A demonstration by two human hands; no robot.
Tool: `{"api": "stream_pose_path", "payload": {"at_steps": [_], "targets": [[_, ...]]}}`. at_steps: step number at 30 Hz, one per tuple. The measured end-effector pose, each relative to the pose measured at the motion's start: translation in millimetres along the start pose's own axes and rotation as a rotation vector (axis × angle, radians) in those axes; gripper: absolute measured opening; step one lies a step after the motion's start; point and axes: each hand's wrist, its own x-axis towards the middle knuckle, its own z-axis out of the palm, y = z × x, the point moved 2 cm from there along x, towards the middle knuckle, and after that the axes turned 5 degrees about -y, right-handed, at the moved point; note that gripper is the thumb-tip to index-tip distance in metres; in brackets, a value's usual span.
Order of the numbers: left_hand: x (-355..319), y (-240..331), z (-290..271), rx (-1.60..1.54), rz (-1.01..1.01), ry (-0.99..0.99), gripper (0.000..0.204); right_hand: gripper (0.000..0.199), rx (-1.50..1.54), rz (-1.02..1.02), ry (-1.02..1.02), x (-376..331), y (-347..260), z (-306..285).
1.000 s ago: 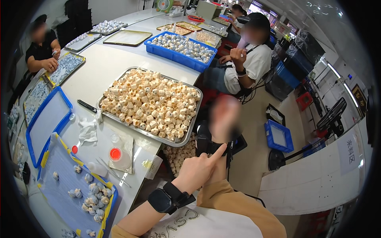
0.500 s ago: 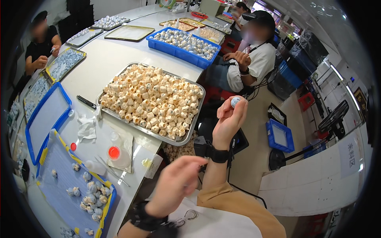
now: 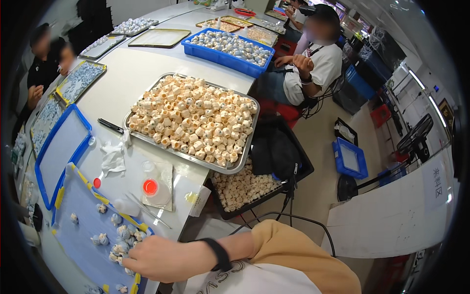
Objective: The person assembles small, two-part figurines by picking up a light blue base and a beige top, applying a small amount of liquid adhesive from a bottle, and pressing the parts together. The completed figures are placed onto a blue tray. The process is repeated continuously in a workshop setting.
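Half a second ago both hands were raised in front of the chest, one of them holding a small pale piece up by its fingertips. Now only one hand (image 3: 156, 258) shows, and it has come down across the body to the blue mat (image 3: 81, 235) at the near left of the table. From its black wristband and the mustard sleeve behind it, it looks like the right hand. Its fingers lie flat and loosely spread over a cluster of small grey-white pieces (image 3: 120, 236) near the mat's yellow edge. They touch or nearly touch the pieces, but I cannot tell whether any piece is pinched between them. The left hand is out of view.

The pieces are small, lumpy and pale, grey with white patches, scattered singly and in a clump on the mat; a few more lie further up it.

Just beyond the mat stand a small clear bottle with a red cap (image 3: 151, 187), a crumpled white tissue (image 3: 113, 158) and a black pen (image 3: 110, 126). Behind them a metal tray (image 3: 238, 165) is heaped with cream-coloured cubes (image 3: 191, 120), and a black crate (image 3: 298, 169) under the table edge holds more of them. The long white table (image 3: 129, 73) carries a blue bin (image 3: 223, 58) of pale pieces and several flat trays. Other people sit along both sides of it. A blue crate (image 3: 350, 158) rests on the beige floor.
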Motion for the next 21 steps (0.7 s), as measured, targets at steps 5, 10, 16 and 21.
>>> {"api": "stream_pose_path", "payload": {"at_steps": [5, 10, 16, 21], "targets": [[-7, 9, -10, 0.050, 0.100, -0.029, 0.021, 0.028, -0.328, 0.035, 0.018, 28, 2, 43], [-5, 7, -21, -0.072, 0.072, 0.060, 0.024, 0.033, -0.377, 0.031, 0.123, 30, 6, 35], [-1, 1, -35, -0.345, 0.231, 0.431, 0.018, 0.036, 0.008, -0.158, 0.281, 1, -22, 0], [0, -19, -48, 0.128, -0.109, 0.382, 0.028, 0.043, 0.014, -0.203, 0.317, -1, -27, 5]]}}
